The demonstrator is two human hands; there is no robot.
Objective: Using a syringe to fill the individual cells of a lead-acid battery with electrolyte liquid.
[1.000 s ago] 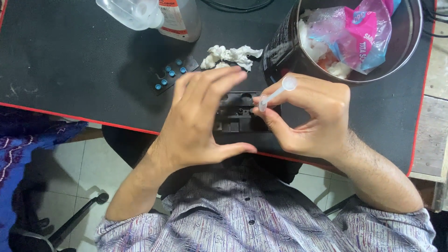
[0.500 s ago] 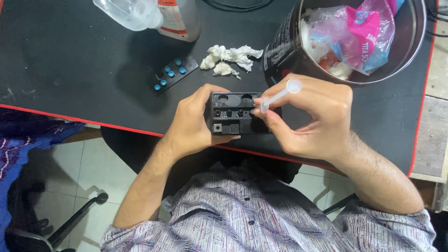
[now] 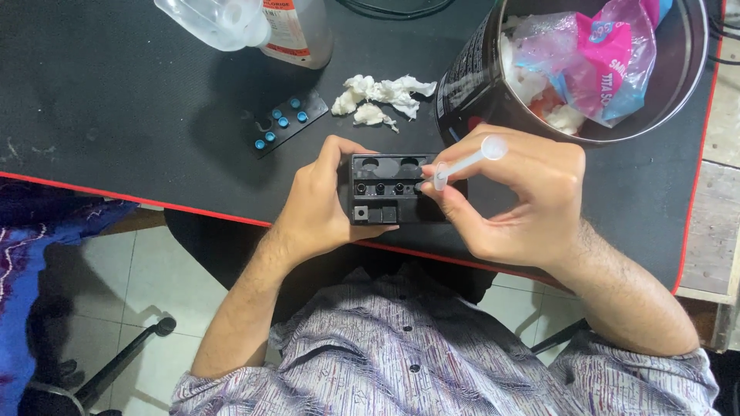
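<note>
A small black box-shaped cartridge (image 3: pixel 381 189) with round holes on top rests near the front edge of the black desk mat (image 3: pixel 116 123). My left hand (image 3: pixel 320 204) grips its left side. My right hand (image 3: pixel 516 196) holds a clear plastic syringe (image 3: pixel 466 163) at a slant, its tip at a hole on the cartridge's right end.
A black strip with several blue caps (image 3: pixel 284 123) lies left of the cartridge. Crumpled white tissue (image 3: pixel 381 96) sits behind it. A clear plastic bottle (image 3: pixel 247 23) lies at the back. A dark round bin (image 3: pixel 593 69) with plastic bags stands at the right.
My left hand has come off the top of the cartridge and now grips its left side, leaving the holes uncovered. The right hand keeps the syringe at the cartridge.
</note>
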